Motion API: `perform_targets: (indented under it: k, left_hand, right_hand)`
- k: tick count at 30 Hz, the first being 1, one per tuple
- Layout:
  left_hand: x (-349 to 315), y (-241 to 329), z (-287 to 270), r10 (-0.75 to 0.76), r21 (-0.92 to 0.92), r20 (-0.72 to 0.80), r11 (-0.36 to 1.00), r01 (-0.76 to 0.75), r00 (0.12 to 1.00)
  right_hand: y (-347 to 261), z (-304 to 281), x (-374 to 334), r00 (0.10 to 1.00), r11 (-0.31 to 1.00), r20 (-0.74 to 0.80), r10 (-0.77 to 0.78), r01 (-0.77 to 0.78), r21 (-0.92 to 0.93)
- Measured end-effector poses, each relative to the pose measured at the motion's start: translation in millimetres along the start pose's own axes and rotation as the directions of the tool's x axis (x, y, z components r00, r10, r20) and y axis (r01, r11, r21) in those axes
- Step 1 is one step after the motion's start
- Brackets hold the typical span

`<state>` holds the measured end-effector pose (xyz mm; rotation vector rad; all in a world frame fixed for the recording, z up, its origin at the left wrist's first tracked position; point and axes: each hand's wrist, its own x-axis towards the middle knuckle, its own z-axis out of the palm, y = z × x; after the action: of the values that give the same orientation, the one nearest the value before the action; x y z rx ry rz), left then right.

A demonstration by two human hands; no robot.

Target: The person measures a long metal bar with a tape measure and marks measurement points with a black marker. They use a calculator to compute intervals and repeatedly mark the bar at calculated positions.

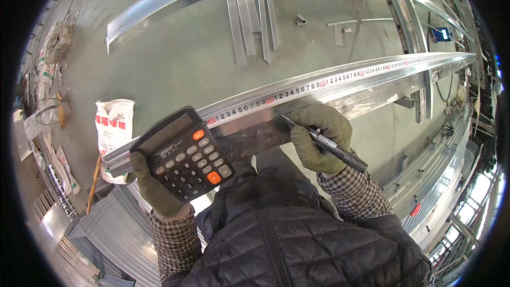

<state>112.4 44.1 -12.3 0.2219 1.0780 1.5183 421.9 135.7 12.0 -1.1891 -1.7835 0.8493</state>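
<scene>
Grey floor [170,69] is spreading toward 12 o'clock; a shiny beam [366,102] is running 8 to 2, carrying a measuring tape [289,93]. At 8, the left hand [159,193] is clamping fingers on a calculator [181,155]; at 3, the right hand [324,130], on a marker [340,152].

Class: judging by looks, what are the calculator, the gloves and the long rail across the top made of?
Calculator: probably hard plastic, black, with moulded-looking keys.
Gloves: likely fabric, dull green; they crease softly.
Rail: seemingly bare metal, silvery, with bright reflections; which metal, unclear.
</scene>
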Motion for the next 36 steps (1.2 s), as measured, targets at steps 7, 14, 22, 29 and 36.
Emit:
perform_targets:
  k: [7,14,22,29,36]
  left_hand:
    - [-2.9,-0.7,3.3,-0.009,-0.088,-0.048,0.996,0.005,0.999]
    - [-8.1,0.7,4.4,0.081,0.013,-0.216,0.997,-0.08,0.973]
    - [-7.2,0.0,-0.9,0.136,0.171,-0.211,0.98,-0.101,0.968]
    - [-6.5,1.0,-2.4,0.105,0.11,-0.066,0.989,-0.097,0.992]
    - [-7.6,2.7,0.3,0.11,0.144,-0.101,0.985,-0.095,0.989]
  right_hand:
    - [13.4,4.4,4.7,0.998,0.997,0.008,0.069,-0.069,-0.044]
    - [21.9,-1.0,7.0,0.998,0.993,0.029,-0.047,0.05,-0.11]
    - [24.0,-1.7,8.0,0.993,0.978,0.055,-0.103,0.111,-0.176]
    - [24.2,0.6,10.0,0.992,0.971,0.044,-0.122,0.128,-0.204]
    - [25.3,2.2,9.8,0.994,0.974,0.033,-0.104,0.108,-0.198]
